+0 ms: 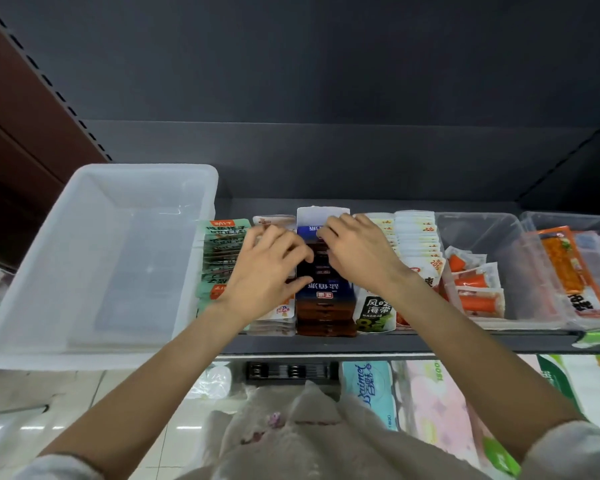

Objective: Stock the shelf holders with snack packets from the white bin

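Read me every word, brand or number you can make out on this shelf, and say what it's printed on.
"风吃海带": black and green packet at the shelf front.
"20%": white and red packet by the right hand.
"aimei": blue tissue pack below the shelf.
Dark blue packets under the left hand, green packets: upside down, too blurred.

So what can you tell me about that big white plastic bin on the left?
The big white translucent plastic bin is a rectangular tub with a broad rolled rim and sloping walls. It sits upright at the left end of the dark shelf, its near corner overhanging the edge. Nothing shows inside. Neither hand touches it; green snack packets stand beside its right wall.
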`<act>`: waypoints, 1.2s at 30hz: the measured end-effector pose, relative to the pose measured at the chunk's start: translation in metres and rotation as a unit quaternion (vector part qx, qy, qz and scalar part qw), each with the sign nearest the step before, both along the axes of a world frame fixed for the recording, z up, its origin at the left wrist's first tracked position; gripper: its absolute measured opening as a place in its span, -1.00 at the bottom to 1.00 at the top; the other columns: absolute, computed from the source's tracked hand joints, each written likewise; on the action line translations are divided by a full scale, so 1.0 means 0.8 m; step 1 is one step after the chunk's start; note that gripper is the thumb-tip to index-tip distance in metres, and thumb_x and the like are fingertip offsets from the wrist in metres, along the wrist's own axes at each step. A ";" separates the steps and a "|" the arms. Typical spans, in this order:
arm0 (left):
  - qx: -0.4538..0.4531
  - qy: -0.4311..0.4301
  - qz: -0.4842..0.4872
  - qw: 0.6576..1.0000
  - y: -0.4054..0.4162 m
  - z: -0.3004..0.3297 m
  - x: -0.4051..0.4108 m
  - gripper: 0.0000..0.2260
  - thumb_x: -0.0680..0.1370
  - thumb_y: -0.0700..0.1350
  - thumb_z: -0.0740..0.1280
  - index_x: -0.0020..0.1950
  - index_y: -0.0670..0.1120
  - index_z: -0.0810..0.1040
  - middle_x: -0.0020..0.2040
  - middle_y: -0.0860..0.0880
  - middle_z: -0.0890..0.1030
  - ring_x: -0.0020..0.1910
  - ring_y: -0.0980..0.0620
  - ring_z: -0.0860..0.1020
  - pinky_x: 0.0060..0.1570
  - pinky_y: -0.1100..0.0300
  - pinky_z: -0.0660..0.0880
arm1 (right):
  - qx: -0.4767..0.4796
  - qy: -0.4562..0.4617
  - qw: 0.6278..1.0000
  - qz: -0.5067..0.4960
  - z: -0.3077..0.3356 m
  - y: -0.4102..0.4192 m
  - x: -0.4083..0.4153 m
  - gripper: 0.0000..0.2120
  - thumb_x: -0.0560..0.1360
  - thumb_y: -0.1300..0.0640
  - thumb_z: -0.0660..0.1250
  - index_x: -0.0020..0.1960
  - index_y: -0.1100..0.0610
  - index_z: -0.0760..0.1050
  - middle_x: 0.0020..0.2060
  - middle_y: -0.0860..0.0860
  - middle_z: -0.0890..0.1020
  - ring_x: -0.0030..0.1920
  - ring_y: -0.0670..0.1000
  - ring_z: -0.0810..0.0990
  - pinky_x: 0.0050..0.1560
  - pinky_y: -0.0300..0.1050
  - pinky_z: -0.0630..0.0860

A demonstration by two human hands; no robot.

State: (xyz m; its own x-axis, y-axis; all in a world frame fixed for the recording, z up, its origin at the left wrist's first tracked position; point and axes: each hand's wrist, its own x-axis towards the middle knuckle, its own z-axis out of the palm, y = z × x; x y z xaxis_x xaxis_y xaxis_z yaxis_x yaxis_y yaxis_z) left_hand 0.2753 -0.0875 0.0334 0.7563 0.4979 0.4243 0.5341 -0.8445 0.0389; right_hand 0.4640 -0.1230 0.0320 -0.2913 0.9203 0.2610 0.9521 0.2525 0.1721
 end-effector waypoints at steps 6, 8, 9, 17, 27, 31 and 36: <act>0.036 0.108 -0.015 0.993 0.011 0.006 0.010 -0.62 0.26 0.19 0.51 -0.06 -0.01 0.64 -0.09 -0.01 0.53 -0.01 -0.05 0.40 -0.05 0.04 0.21 | -0.062 0.111 0.991 -0.037 0.005 0.002 0.005 -0.80 0.47 0.18 0.37 0.08 0.07 0.62 -0.05 0.01 0.64 -0.02 0.09 0.58 -0.08 -0.05 0.51; 0.063 0.159 -0.013 0.985 0.007 0.013 0.019 -0.56 0.23 0.21 0.50 -0.05 -0.04 0.64 -0.10 -0.03 0.53 -0.02 -0.07 0.42 -0.08 0.04 0.20 | -0.086 0.166 0.980 -0.070 0.010 0.010 0.010 -0.77 0.54 0.14 0.28 0.16 0.01 0.59 0.03 -0.04 0.63 0.07 0.05 0.53 -0.08 -0.08 0.46; 0.077 0.184 -0.014 0.980 0.003 0.014 0.024 -0.55 0.21 0.22 0.50 -0.06 -0.05 0.63 -0.10 -0.04 0.53 -0.02 -0.07 0.41 -0.09 0.05 0.19 | -0.089 0.178 0.977 -0.078 0.010 0.015 0.012 -0.77 0.55 0.13 0.26 0.17 0.01 0.58 0.05 -0.04 0.63 0.08 0.05 0.52 -0.09 -0.09 0.43; 0.108 0.283 -0.031 0.952 0.000 -0.002 0.047 -0.96 0.34 -0.07 0.44 -0.23 0.03 0.64 -0.33 0.09 0.60 -0.20 0.04 0.53 -0.02 0.10 0.20 | -0.122 0.184 0.972 -0.082 0.021 0.035 0.021 -0.75 0.55 0.18 0.25 0.23 0.10 0.49 0.08 0.04 0.61 0.07 0.11 0.56 -0.02 -0.01 0.47; 0.006 0.025 0.023 0.999 0.046 0.012 0.052 -0.75 0.28 -0.13 0.52 -0.11 -0.08 0.56 -0.21 -0.03 0.61 -0.23 -0.06 0.57 -0.15 0.11 0.38 | -0.258 0.258 0.931 -0.023 0.039 0.028 0.032 -0.58 0.50 0.09 0.36 0.34 0.09 0.40 0.20 0.01 0.55 0.17 -0.01 0.50 0.05 -0.14 0.44; -0.088 0.005 -0.118 0.989 0.027 0.026 0.029 -0.69 0.43 0.20 0.29 -0.02 -0.01 0.50 -0.04 0.02 0.54 -0.01 0.02 0.44 -0.01 0.12 0.32 | -0.156 0.176 0.971 -0.045 0.027 0.040 0.027 -0.74 0.52 0.16 0.30 0.20 0.11 0.49 0.08 0.04 0.61 0.06 0.11 0.57 -0.03 0.04 0.51; -0.080 0.168 -0.158 0.970 -0.001 0.018 0.012 -0.58 0.36 0.26 0.35 0.07 0.02 0.52 -0.03 0.07 0.58 -0.01 0.04 0.50 0.02 0.19 0.20 | -0.121 0.129 0.981 -0.081 0.021 0.048 0.021 -0.76 0.54 0.11 0.26 0.20 0.09 0.47 0.10 0.02 0.61 0.04 0.12 0.58 -0.09 -0.04 0.47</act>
State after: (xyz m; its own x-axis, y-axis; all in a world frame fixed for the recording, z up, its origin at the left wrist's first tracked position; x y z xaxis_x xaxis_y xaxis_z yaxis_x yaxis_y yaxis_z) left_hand 0.2851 -0.0883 0.0481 0.9638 0.2586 0.0645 0.2555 -0.9654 0.0526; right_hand 0.4804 -0.0846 0.0486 -0.0890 0.9932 0.0746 0.9870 0.0979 -0.1272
